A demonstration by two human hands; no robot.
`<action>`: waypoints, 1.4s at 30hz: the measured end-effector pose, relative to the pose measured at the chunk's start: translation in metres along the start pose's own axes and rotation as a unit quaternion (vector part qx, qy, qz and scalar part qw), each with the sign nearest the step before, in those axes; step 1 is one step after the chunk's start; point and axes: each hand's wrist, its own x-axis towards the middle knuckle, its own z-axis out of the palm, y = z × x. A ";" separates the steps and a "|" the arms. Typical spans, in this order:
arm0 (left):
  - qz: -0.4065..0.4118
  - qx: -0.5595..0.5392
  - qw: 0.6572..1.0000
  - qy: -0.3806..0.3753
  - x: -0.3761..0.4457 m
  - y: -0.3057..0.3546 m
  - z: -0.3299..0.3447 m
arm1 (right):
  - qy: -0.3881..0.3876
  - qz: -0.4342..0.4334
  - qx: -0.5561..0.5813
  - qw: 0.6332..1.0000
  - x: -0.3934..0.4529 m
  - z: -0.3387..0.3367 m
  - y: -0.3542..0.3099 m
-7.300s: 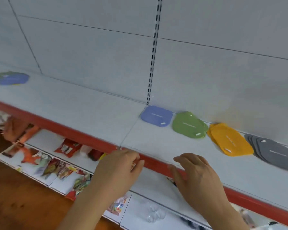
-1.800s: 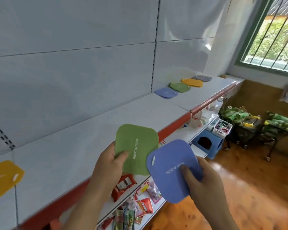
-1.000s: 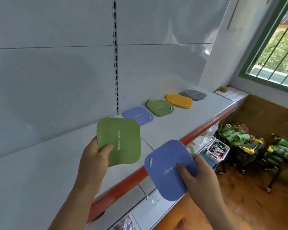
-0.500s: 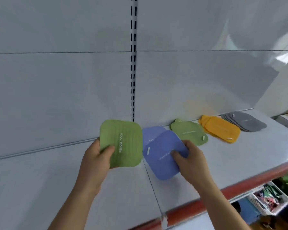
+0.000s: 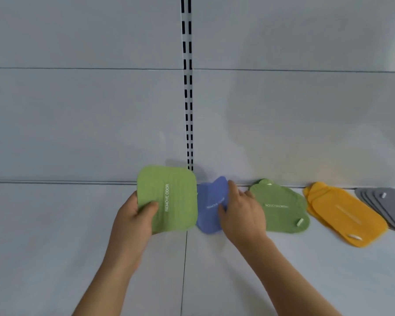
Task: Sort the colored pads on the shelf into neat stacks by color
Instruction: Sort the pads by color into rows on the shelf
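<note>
Green pad (image 5: 169, 199), judged thin, light and floppy, is hanging above the shelf (image 5: 283, 270), the left hand (image 5: 132, 221) pinching its left edge; the right hand (image 5: 242, 215) is gripping the blue pad (image 5: 209, 208), its fingers (image 5: 233, 187) curling round the right edge, green stack (image 5: 281, 208) just right of them.

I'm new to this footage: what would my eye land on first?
The green pad held up in the left hand, centre frame, stands out against the pale shelf. Right of it the right hand holds a blue pad, then a green stack, a yellow stack and a grey stack run rightward.
</note>
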 end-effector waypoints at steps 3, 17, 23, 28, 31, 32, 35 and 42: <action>0.004 0.005 1.000 0.000 -0.004 0.001 0.002 | 0.036 -0.007 -0.084 0.996 0.000 0.006 0.003; 0.008 0.076 0.989 -0.127 -0.024 -0.016 0.091 | 0.013 -0.015 -0.082 0.996 -0.126 -0.059 0.079; 0.004 0.070 0.983 -0.171 -0.028 -0.016 0.170 | -0.009 -0.007 -0.068 0.998 -0.148 -0.076 0.126; 0.032 0.158 0.975 -0.151 -0.014 -0.019 0.227 | -0.004 -0.066 -0.028 0.997 -0.145 -0.082 0.153; 0.056 0.280 0.955 -0.087 -0.011 -0.022 0.244 | -0.011 -0.096 -0.030 0.995 -0.138 -0.088 0.169; 0.074 0.324 0.940 -0.073 -0.012 -0.024 0.248 | -0.016 -0.102 -0.036 0.994 -0.136 -0.090 0.175; 0.145 0.467 0.871 -0.046 -0.016 -0.031 0.253 | -0.034 -0.103 -0.054 0.993 -0.128 -0.097 0.189; 0.228 0.606 0.762 0.025 -0.026 -0.046 0.240 | -0.053 -0.120 -0.058 0.990 -0.120 -0.102 0.198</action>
